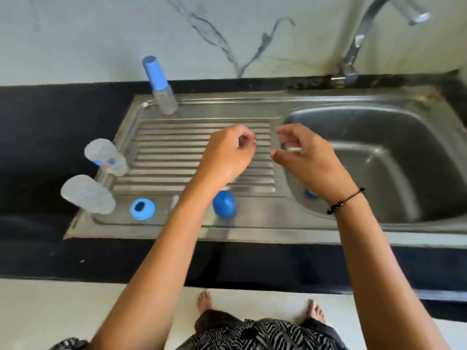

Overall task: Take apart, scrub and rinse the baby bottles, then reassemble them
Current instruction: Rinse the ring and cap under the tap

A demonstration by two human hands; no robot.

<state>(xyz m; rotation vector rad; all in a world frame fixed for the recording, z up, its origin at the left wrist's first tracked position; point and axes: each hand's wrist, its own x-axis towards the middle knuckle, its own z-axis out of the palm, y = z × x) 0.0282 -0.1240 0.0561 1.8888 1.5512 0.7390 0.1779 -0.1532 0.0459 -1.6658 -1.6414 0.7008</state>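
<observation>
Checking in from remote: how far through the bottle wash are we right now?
One capped bottle stands assembled at the back of the drainboard. Two clear bottle bodies sit at its left edge with a blue ring and blue cap loose near the front, so they await reassembly. The right hand pinches a small clear part; the left hand is curled, apparently empty. Another blue piece lies in the sink.

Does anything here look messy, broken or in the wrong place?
Nothing looks broken or spilled. The bottle parts are just scattered: a blue ring and blue cap lie loose on the drainboard, and another blue piece sits down in the basin. One capped bottle stands whole at the back.
</observation>
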